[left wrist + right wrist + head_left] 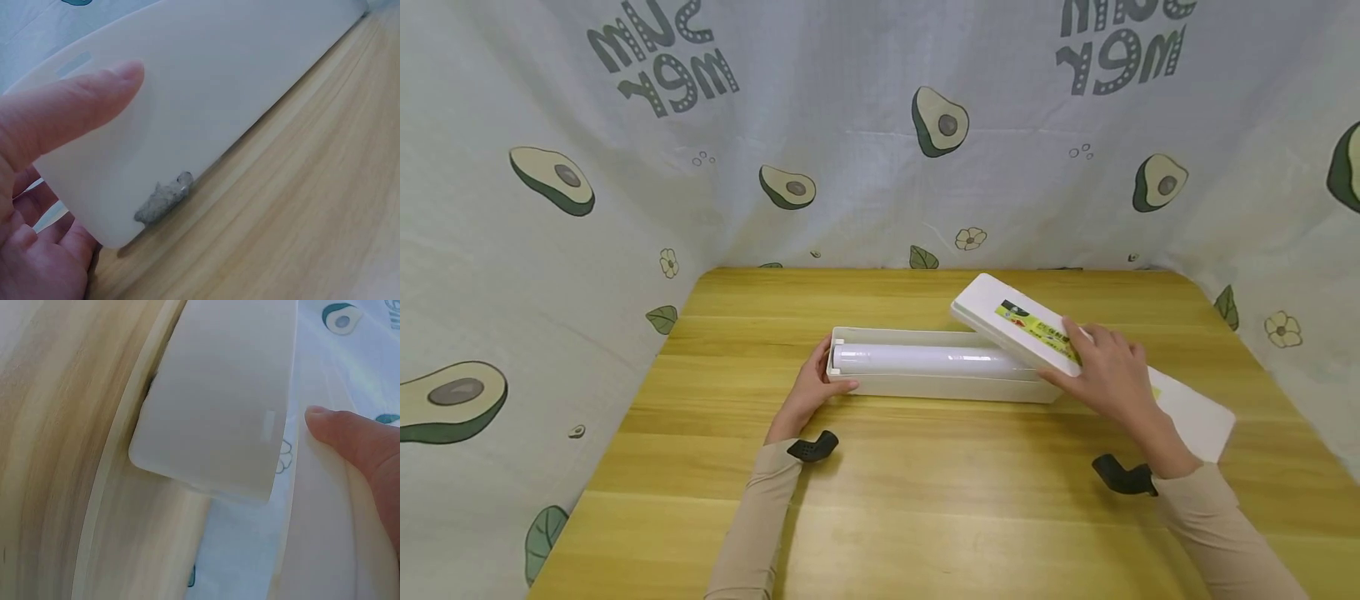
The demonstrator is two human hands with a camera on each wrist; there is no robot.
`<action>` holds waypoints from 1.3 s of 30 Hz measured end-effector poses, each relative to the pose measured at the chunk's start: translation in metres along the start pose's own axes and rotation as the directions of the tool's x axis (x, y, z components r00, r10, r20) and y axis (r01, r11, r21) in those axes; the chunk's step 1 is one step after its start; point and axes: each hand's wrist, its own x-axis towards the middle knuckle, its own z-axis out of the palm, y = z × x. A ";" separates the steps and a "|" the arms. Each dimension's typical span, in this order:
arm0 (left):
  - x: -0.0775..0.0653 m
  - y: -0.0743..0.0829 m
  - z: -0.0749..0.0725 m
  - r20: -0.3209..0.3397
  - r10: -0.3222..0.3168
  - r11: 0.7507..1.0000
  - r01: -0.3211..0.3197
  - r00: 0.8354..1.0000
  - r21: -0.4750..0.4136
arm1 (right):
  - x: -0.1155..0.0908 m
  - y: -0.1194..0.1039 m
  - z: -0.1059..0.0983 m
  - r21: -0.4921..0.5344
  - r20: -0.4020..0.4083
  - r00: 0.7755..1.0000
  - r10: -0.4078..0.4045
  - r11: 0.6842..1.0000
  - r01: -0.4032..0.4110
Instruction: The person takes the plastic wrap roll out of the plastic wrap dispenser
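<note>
In the head view a long white box [940, 387] stands uncovered on the table, a shiny roll of plastic film [917, 360] lying inside it. My left hand [808, 390] grips the box's left end, thumb on the front wall and fingers round the end. The left wrist view shows a grey ragged patch [164, 201] low on that wall. My right hand [1108, 371] holds the white lid [1187, 408], which has a green and yellow label [1037, 327]. The lid slants over the box's right end, hiding that end of the roll. Its thumb [350, 434] presses the lid's side.
The wooden table [925, 500] extends in front of the box and to both sides. Behind it hangs a pale cloth [850, 108] printed with avocados, which also runs down the left and right sides. A black wrist-camera mount [814, 447] sits on the left sleeve.
</note>
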 end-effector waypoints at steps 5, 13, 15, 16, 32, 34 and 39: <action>0.001 0.001 0.000 0.001 -0.006 1.000 0.006 1.000 0.010 | -0.001 0.002 0.000 -0.008 0.007 1.000 0.020 1.000 -0.020; 0.002 0.002 -0.001 0.009 -0.012 1.000 0.011 1.000 0.012 | -0.001 0.005 0.000 -0.001 0.024 0.997 0.072 0.997 -0.072; 0.002 0.003 -0.001 0.008 -0.016 1.000 0.016 1.000 0.012 | -0.002 0.006 0.000 0.004 0.021 0.997 0.080 0.997 -0.080; 0.003 0.000 -0.002 0.005 -0.011 1.000 0.011 1.000 0.013 | -0.002 0.006 0.000 0.006 0.019 0.996 0.083 0.997 -0.083; 0.003 -0.002 -0.002 0.003 0.001 1.000 -0.001 1.000 0.028 | -0.006 0.012 0.002 0.035 -0.004 0.990 0.138 0.990 -0.138; 0.003 -0.002 -0.002 0.007 0.005 1.000 -0.005 1.000 0.028 | -0.006 0.013 0.001 0.042 -0.003 0.989 0.150 0.988 -0.149; 0.002 -0.002 -0.001 -0.001 -0.003 1.000 0.003 1.000 0.022 | -0.006 0.015 0.001 0.054 0.010 0.985 0.169 0.984 -0.170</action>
